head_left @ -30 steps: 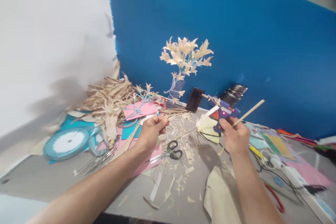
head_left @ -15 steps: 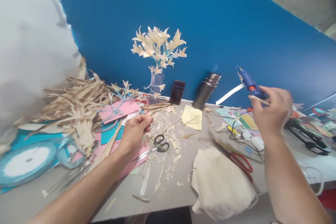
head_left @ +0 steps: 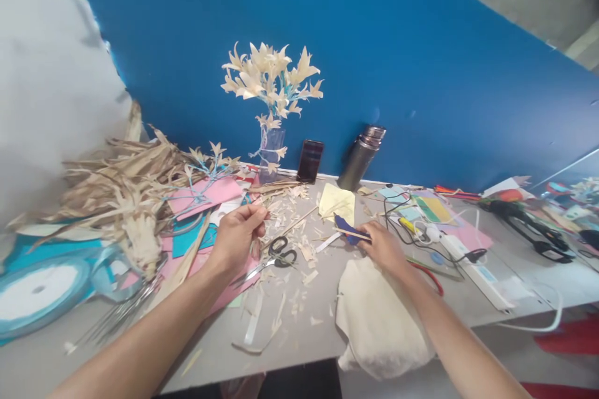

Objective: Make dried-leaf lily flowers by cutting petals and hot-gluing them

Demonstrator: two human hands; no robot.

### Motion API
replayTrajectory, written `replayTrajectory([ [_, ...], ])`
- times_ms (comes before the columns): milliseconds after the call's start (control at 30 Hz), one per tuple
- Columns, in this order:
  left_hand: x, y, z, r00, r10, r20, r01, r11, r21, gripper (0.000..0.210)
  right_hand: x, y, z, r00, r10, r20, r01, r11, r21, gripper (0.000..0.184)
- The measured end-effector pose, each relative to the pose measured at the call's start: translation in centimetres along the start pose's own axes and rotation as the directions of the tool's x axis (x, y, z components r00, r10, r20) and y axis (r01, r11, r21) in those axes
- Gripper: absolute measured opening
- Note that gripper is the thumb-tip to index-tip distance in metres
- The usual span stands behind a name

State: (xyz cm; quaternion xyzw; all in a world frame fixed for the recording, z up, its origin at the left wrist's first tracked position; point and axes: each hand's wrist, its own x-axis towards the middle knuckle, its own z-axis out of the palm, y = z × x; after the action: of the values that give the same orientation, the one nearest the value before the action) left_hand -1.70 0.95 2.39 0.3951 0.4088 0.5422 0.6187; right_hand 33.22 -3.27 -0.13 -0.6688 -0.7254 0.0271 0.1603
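Blue glue gun (head_left: pixel 344 223) lowered (right hand (head_left: pixel 382 245) gripping it).

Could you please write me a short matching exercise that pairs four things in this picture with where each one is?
Things:
1. glue gun
2. phone
3. ribbon spool
4. pale flowers

Places:
A. mostly above a clear vase
B. at the left edge of the picture
C. in the person's right hand
D. upright, between the vase and the dark flask

Right pairs: 1-C, 2-D, 3-B, 4-A
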Motion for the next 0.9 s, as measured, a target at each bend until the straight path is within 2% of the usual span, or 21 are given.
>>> replayTrajectory([
  [167,0.1,-0.1,0.2,1.000,0.027,-0.014,-0.028,0.997,-0.078,0.029,0.1,-1.0,-3.1,0.980,-0.117,0.159,0.100,0.989,0.110,0.044],
  [233,-0.1,0.0,0.5,1.000,0.017,0.004,-0.016,0.991,-0.134,0.031,0.3,-3.0,-4.5,0.986,-0.137,0.094,0.129,0.988,0.087,0.032],
  [300,-0.4,0.1,0.8,0.998,-0.005,0.056,0.015,0.982,-0.190,0.034,0.7,-6.0,-4.9,0.995,-0.103,-0.013,0.104,0.970,0.221,0.014],
  [333,-0.5,0.1,0.9,0.996,-0.012,0.090,0.030,0.977,-0.212,0.035,1.1,-7.8,-4.7,0.999,-0.047,-0.023,0.052,0.929,0.367,0.015],
  [367,-0.7,0.2,1.0,0.992,-0.014,0.123,0.042,0.973,-0.229,0.035,1.4,-9.6,-4.2,0.998,-0.011,0.055,-0.020,0.842,0.538,0.019],
  [433,-1.0,0.2,1.1,0.984,-0.011,0.177,0.055,0.967,-0.247,0.035,2.3,-13.0,-2.9,0.970,-0.026,0.241,-0.184,0.571,0.800,0.032],
  [500,-1.2,0.3,1.1,0.980,-0.004,0.197,0.053,0.967,-0.248,0.035,3.2,-15.6,-1.6,0.942,-0.060,0.331,-0.286,0.372,0.883,0.041],
  [567,-1.3,0.4,1.1,0.981,-0.002,0.193,0.050,0.969,-0.244,0.033,4.0,-17.1,-0.7,0.945,-0.038,0.325,-0.305,0.252,0.918,0.043],
  [633,-1.3,0.4,1.1,0.983,0.002,0.185,0.043,0.970,-0.240,0.031,4.5,-17.8,-0.4,0.959,-0.017,0.283,-0.274,0.191,0.942,0.040],
  [700,-1.3,0.4,1.1,0.983,0.011,0.183,0.032,0.972,-0.231,0.030,4.8,-18.0,-0.4,0.969,-0.022,0.244,-0.237,0.167,0.957,0.037],
  [900,-1.3,0.3,1.3,0.986,-0.003,0.168,0.035,0.982,-0.188,0.026,4.9,-18.1,-0.3,0.982,-0.017,0.191,-0.185,0.170,0.968,0.029],
])
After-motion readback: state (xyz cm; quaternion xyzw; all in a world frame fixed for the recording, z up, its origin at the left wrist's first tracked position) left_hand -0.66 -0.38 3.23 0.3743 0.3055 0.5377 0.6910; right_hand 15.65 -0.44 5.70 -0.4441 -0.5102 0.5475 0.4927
